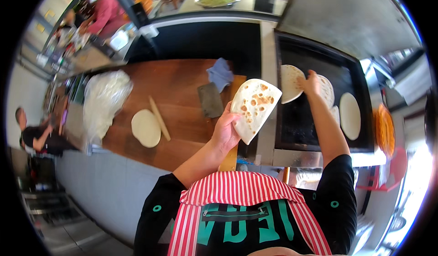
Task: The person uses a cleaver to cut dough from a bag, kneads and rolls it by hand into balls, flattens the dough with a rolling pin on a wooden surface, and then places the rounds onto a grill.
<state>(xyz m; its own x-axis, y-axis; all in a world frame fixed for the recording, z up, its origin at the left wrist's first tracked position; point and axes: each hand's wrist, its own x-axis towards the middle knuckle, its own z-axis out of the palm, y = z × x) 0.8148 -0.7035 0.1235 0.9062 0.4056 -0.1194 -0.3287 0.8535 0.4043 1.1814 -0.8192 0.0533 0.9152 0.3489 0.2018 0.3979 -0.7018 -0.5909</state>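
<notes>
My left hand (226, 129) grips a folded flatbread (255, 109), holding it up by its rounded side between the wooden board and the griddle. Brown scorched spots mark its pale surface. Over the griddle (308, 129), my right hand (310, 83) has its fingers on the right edge of a half-round flatbread (291, 85); whether they pinch it is unclear. Another spotted flatbread (326, 90) lies partly behind that wrist, with a further pale piece (335, 115) beside the forearm. A paler oval flatbread (350, 115) rests at the griddle's right.
A wooden board (184, 81) bears a rolled dough round (146, 128), rolling pin (159, 118), metal scraper (209, 100), blue cloth (220, 74) and plastic-wrapped dough (106, 98). Stacked orange-brown rounds (385, 131) stand right of the griddle. A person (37, 132) stands far left.
</notes>
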